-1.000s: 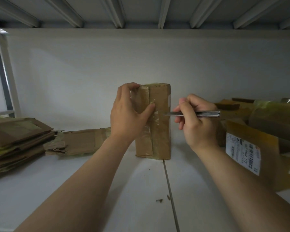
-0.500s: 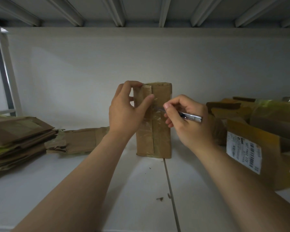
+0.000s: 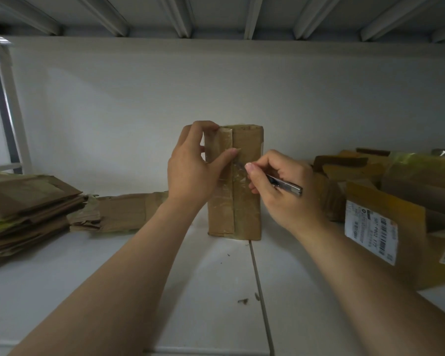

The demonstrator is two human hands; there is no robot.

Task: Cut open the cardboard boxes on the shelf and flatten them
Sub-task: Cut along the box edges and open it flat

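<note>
WAREHOUSE SHELF: A person's left hand point(image 3: 190, 170) grips the upper left edge of a small taped cardboard box point(image 3: 247, 214) standing on end mid-shelf, thumb pressed to its front. The right hand point(image 3: 288, 199) pinches a slim utility knife point(image 3: 285, 185), its tip set against the taped centre seam point(image 3: 233, 206) in the box's upper half. At nine o'clock from the box lies a stack of flattened cartons point(image 3: 28, 201), with one more flattened piece point(image 3: 123, 211) beside it. At three o'clock sits a heap of uncut boxes point(image 3: 385, 209), one bearing a shipping label point(image 3: 370, 235). The job looks partly done: the seam below the blade appears unsliced, and the white shelf point(image 3: 203, 291) holds several boxes yet to be flattened.
</note>
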